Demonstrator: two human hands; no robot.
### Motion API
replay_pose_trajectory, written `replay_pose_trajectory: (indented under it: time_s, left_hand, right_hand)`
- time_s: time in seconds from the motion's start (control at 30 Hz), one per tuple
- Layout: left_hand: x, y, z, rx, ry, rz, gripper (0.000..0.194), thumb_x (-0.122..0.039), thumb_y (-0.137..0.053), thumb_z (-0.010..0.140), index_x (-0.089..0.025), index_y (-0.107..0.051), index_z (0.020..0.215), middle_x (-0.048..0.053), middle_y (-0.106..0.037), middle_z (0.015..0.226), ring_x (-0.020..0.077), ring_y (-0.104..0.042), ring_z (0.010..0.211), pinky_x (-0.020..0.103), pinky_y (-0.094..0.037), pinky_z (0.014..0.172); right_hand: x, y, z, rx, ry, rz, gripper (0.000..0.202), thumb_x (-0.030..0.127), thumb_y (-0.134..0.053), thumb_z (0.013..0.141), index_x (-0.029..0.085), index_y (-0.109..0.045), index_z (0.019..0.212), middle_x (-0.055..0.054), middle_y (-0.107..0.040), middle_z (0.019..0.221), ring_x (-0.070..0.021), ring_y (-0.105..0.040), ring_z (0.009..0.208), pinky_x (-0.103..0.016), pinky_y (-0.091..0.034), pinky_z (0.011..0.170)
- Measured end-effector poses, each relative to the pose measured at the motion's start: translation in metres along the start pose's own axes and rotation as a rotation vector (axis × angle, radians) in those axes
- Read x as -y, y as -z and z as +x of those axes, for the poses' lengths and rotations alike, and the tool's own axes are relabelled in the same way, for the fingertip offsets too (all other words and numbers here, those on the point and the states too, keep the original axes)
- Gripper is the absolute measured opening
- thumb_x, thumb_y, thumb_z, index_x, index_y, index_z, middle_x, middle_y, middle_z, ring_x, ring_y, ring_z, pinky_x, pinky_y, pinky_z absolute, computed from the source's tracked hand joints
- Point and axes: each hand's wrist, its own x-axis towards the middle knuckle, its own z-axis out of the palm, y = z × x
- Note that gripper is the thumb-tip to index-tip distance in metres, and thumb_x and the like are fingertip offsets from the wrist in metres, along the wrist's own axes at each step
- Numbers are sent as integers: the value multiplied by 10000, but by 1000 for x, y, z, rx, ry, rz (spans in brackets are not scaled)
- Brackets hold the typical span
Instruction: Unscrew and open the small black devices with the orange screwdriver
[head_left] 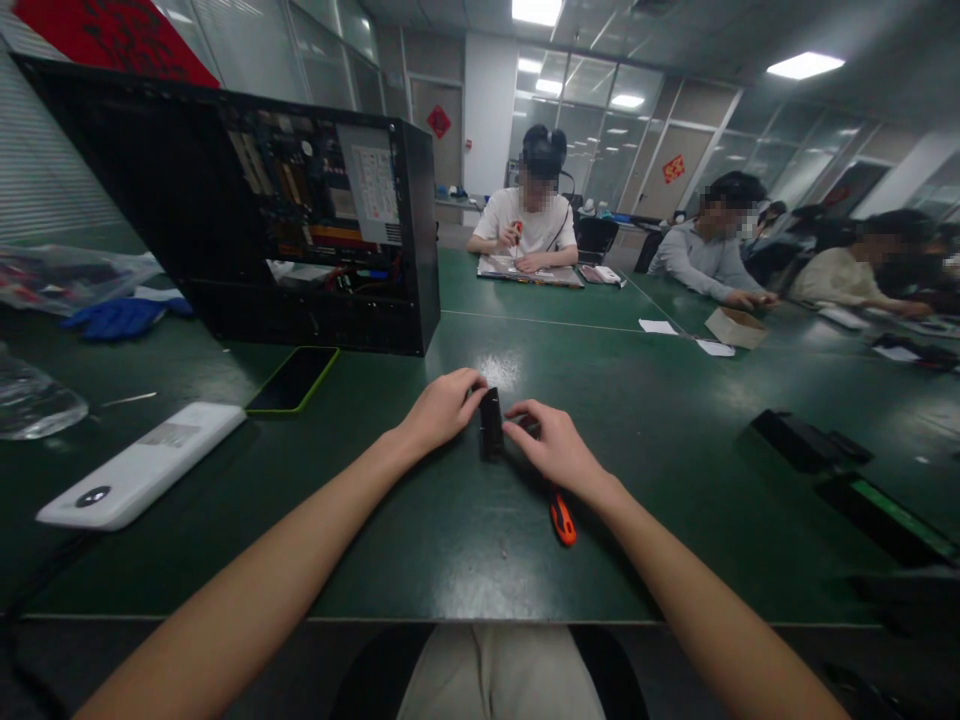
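A narrow black part, its exact kind unclear, is between my hands over the green table. My left hand is closed at its upper left end, thumb and fingers bent together. Along its right side, my right hand has curled fingers and the thumb against the edge. Just below my right wrist lies a tool with an orange and black handle; its far end is hidden under the hand.
An opened black computer case stands at the back left. Near it are a phone with a green edge, a white elongated device and blue gloves. Black parts lie at the right. A person works across the table.
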Motion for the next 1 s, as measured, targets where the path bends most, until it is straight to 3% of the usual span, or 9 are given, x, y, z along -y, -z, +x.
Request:
replay_pose_trajectory:
  time_s: [0.13, 0.3, 0.43, 0.57, 0.7, 0.77, 0.83, 0.9, 1.0]
  left_hand:
    - [-9, -3, -1, -140, -8, -68, 118, -216, -543, 1050, -176, -654, 1043, 72, -737, 998, 218, -705, 924, 343, -542, 860]
    - [-27, -7, -6, -232, -56, -133, 102, -216, -555, 1046, -179, -650, 1045, 54, -737, 972, 196, -703, 893, 319, -544, 852]
    - [-34, -7, -8, -287, -126, -162, 118, -233, -590, 1039, -184, -644, 1132, 34, -711, 956, 166, -680, 817, 288, -539, 791]
    - [-37, -7, -10, -218, -217, -136, 185, -223, -579, 1039, -176, -631, 1210, 43, -699, 962, 171, -677, 827, 303, -544, 801]
    - [-40, -8, -11, -174, -255, -149, 188, -217, -575, 1038, -170, -637, 1208, 55, -711, 990, 165, -670, 813, 296, -547, 769]
    - [-41, -8, -11, -167, -257, -154, 182, -224, -567, 1044, -167, -648, 1197, 60, -718, 996, 165, -667, 806, 299, -548, 763]
    - [-43, -8, -10, -167, -254, -159, 180, -231, -559, 1049, -163, -661, 1180, 68, -726, 1003, 172, -673, 816, 313, -554, 782]
    - [-44, -7, -9, -171, -255, -167, 183, -234, -550, 1052, -159, -673, 1166, 76, -734, 1009, 183, -688, 846, 329, -561, 814]
    - [-45, -8, -9, -164, -265, -174, 189, -239, -544, 1055, -162, -683, 1158, 81, -743, 1026, 196, -709, 905, 335, -564, 845]
  right_hand:
    - [-7, -9, -1, 17, -52, 234, 297, 514, -628, 975, 225, -572, 1019, -57, -723, 1045, -190, -698, 926, -348, -566, 833]
    - [0, -19, 2, -8, -72, 373, 390, 579, -705, 888, 243, -528, 976, -21, -698, 947, -183, -710, 867, -328, -589, 784]
    - [11, 2, -5, -93, -81, 303, 383, 574, -710, 884, 237, -608, 1034, -47, -746, 1024, -202, -730, 924, -361, -602, 855]
    - [11, 74, -43, -258, -128, 62, 367, 525, -735, 884, 244, -710, 1119, -75, -763, 1171, -241, -714, 1074, -423, -549, 1016]
    - [-14, 189, -121, -475, -293, -347, 443, 546, -775, 798, 255, -768, 1131, -97, -756, 1240, -298, -685, 1151, -462, -469, 1091]
    - [-31, 246, -165, -563, -438, -556, 491, 597, -761, 739, 265, -784, 1100, -115, -762, 1232, -336, -690, 1148, -476, -468, 1062]
    - [-49, 292, -205, -628, -596, -686, 520, 666, -757, 666, 257, -793, 986, -160, -789, 1038, -393, -723, 976, -528, -507, 900]
    - [-65, 322, -234, -650, -717, -765, 526, 715, -744, 629, 266, -785, 900, -166, -777, 878, -414, -721, 821, -530, -506, 739]
    - [-86, 339, -257, -596, -795, -786, 454, 686, -755, 621, 292, -790, 842, -129, -779, 830, -394, -725, 773, -487, -499, 685]
